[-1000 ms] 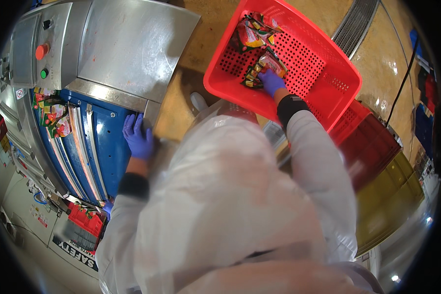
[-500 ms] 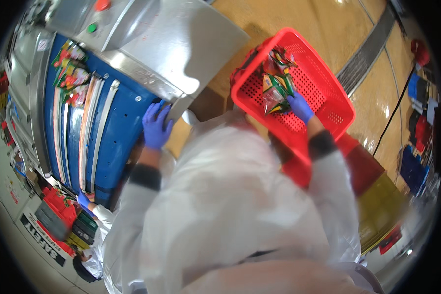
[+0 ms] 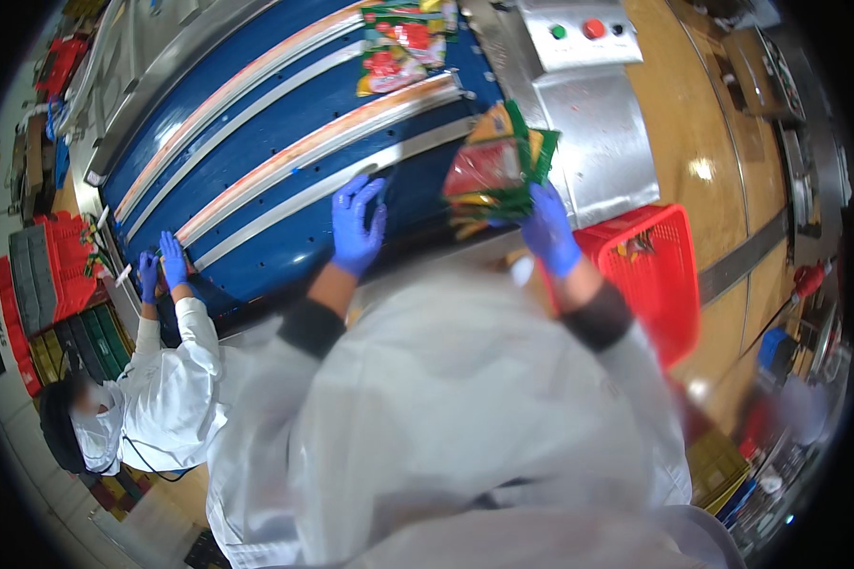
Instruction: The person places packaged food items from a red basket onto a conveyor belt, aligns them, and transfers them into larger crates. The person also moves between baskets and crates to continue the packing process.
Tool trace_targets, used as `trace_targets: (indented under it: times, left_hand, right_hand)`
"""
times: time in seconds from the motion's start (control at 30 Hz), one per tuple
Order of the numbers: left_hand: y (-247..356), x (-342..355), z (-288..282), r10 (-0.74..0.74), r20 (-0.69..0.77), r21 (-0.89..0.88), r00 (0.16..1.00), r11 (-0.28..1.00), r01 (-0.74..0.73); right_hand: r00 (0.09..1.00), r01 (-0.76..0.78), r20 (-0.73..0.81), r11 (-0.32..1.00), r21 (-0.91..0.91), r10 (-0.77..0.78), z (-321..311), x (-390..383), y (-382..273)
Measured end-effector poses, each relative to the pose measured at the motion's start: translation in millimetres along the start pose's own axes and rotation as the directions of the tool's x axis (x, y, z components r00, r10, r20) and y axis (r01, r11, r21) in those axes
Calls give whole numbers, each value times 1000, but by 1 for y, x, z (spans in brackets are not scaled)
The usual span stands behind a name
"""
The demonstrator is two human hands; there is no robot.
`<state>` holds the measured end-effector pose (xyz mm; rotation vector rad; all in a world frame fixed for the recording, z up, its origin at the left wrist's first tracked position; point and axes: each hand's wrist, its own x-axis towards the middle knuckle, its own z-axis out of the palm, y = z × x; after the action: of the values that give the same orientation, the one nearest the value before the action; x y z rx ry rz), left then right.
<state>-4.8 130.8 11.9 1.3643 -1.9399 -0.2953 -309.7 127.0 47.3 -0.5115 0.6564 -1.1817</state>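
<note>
The right hand [image 3: 552, 234] is clamped on several packets [image 3: 489, 169] above the near right corner of the blue worktop [image 3: 289, 254], their lower edges blurred. The left hand [image 3: 356, 230] has its fingers apart; whether it touches the worktop is unclear.

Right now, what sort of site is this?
Probably a factory packing floor, perhaps for food: a metal control panel with a green button and a red button, a blue machine bed carrying metal bars, and printed pouches in the right hand.
</note>
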Motion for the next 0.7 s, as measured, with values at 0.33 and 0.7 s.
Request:
trace_targets:
  times: [0.33,0.7]
  left_hand:
    - [-64,5,-44,-189,-154,-16,970,982,189]
    - [-64,104,28,-398,55,-465,916,801,377]
  right_hand:
    - [941,265,308,869,-418,-139,155,232,57]
    - [854,347,304,27,-937,-421,32,272,41]
